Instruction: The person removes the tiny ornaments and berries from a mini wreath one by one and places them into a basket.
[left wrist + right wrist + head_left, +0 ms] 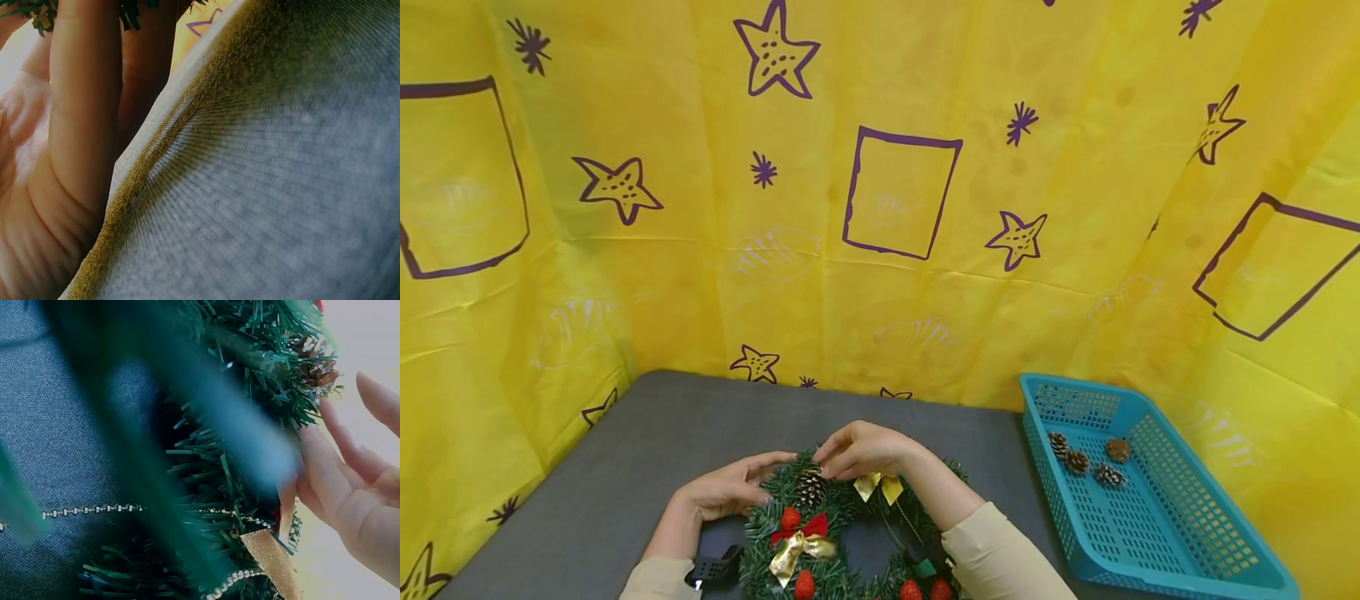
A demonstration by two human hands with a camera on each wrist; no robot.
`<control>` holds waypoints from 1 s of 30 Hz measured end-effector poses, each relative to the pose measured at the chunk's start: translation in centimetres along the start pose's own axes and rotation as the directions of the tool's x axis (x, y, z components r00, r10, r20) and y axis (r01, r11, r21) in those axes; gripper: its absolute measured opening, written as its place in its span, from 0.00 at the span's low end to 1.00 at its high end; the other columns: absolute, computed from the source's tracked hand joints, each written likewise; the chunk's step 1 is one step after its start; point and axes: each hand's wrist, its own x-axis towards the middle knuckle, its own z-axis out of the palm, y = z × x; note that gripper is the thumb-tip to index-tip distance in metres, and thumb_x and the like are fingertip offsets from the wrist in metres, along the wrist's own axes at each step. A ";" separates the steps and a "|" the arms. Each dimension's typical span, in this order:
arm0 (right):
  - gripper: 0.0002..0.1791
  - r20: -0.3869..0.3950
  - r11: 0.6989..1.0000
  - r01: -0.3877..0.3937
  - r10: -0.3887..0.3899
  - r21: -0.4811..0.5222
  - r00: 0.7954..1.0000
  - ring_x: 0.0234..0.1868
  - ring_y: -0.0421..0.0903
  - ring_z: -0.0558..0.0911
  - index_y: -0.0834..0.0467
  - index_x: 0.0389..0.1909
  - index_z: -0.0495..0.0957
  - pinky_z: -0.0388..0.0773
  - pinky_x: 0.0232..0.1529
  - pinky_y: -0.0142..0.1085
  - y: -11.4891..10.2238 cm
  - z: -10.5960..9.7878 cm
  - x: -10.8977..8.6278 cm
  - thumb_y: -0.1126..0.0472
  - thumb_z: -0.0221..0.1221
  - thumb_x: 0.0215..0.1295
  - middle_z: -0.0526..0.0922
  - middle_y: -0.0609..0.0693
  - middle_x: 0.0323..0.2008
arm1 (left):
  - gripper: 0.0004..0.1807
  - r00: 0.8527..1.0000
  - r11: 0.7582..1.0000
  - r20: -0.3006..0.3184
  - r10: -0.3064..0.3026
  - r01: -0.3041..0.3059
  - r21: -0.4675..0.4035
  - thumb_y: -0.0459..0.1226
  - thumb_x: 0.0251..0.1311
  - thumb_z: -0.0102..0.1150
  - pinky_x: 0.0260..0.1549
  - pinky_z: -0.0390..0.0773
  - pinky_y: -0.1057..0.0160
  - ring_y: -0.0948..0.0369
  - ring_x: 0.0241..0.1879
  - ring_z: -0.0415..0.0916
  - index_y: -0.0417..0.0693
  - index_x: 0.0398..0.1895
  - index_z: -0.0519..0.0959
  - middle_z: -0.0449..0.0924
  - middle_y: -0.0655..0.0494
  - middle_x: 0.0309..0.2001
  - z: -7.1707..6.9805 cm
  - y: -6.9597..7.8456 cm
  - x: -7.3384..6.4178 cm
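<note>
A green tinsel wreath (760,533) lies at the front of the dark table in the head view. A pine cone (810,487) with pale tips sits on its upper left part. My left hand (726,490) is at the wreath's left edge, fingers extended beside the greenery. My right hand (865,450) reaches over the top, with fingertips at the pine cone. In the right wrist view those fingers (331,475) touch the greenery just below the cone (315,369), and the thumb stands apart. Green tinsel shows above the left fingers (84,94) in the left wrist view.
The wreath carries a red and gold bow (801,546), a gold bow (878,486), red berries (804,585) and a bead chain (112,508). A blue basket (1056,492) with several pine cones (1108,476) stands at right. A yellow curtain (685,283) surrounds the table (700,417).
</note>
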 end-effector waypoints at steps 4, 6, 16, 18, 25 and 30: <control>0.16 0.005 1.000 -0.004 0.004 -0.015 1.000 0.42 0.41 0.84 0.64 0.53 0.81 0.83 0.51 0.39 0.0 0.1 0.1 0.68 0.62 0.64 0.85 0.57 0.49 | 0.31 1.000 1.000 0.010 0.004 -0.004 -0.001 0.33 0.69 0.52 0.28 0.69 0.70 0.73 0.19 0.61 0.71 0.70 0.62 0.16 0.22 0.74 0.1 0.1 0.0; 0.16 0.006 1.000 -0.006 0.006 -0.019 1.000 0.40 0.40 0.84 0.63 0.53 0.81 0.83 0.49 0.38 -0.1 0.1 0.1 0.69 0.62 0.64 0.86 0.57 0.47 | 0.31 1.000 1.000 0.012 0.004 -0.004 0.002 0.33 0.69 0.52 0.28 0.69 0.70 0.73 0.18 0.60 0.71 0.70 0.62 0.16 0.22 0.74 0.1 0.1 0.0; 0.14 -0.029 0.997 0.023 -0.025 -0.068 0.999 0.35 0.39 0.83 0.62 0.47 0.84 0.84 0.45 0.37 -0.3 0.5 -0.2 0.70 0.66 0.59 0.87 0.53 0.39 | 0.30 1.000 1.000 0.003 -0.007 0.007 0.019 0.35 0.68 0.53 0.25 0.67 0.70 0.72 0.16 0.59 0.73 0.69 0.63 0.15 0.21 0.72 0.0 0.1 -0.1; 0.13 -0.031 0.997 0.026 -0.028 -0.068 0.999 0.34 0.39 0.83 0.63 0.45 0.85 0.84 0.45 0.37 -0.3 0.6 -0.2 0.70 0.66 0.58 0.87 0.52 0.38 | 0.30 1.000 1.000 0.006 -0.006 0.006 0.016 0.34 0.69 0.53 0.25 0.68 0.70 0.72 0.16 0.59 0.74 0.68 0.63 0.14 0.21 0.72 0.0 0.1 0.0; 0.12 -0.037 0.996 0.037 -0.040 -0.077 0.999 0.33 0.39 0.84 0.64 0.44 0.85 0.84 0.43 0.36 -0.3 0.7 -0.2 0.71 0.66 0.59 0.88 0.57 0.38 | 0.31 1.000 1.000 0.016 0.003 -0.003 0.009 0.33 0.69 0.52 0.26 0.68 0.70 0.73 0.16 0.60 0.73 0.69 0.63 0.14 0.22 0.73 -0.1 0.1 0.0; 0.10 -0.047 0.995 0.044 -0.048 -0.085 0.998 0.34 0.39 0.84 0.64 0.42 0.86 0.84 0.42 0.35 -0.2 0.6 -0.1 0.70 0.65 0.60 0.89 0.58 0.38 | 0.31 1.000 1.000 0.015 0.002 -0.002 0.010 0.33 0.68 0.53 0.26 0.68 0.70 0.73 0.17 0.60 0.74 0.69 0.63 0.13 0.23 0.73 -0.1 0.1 0.0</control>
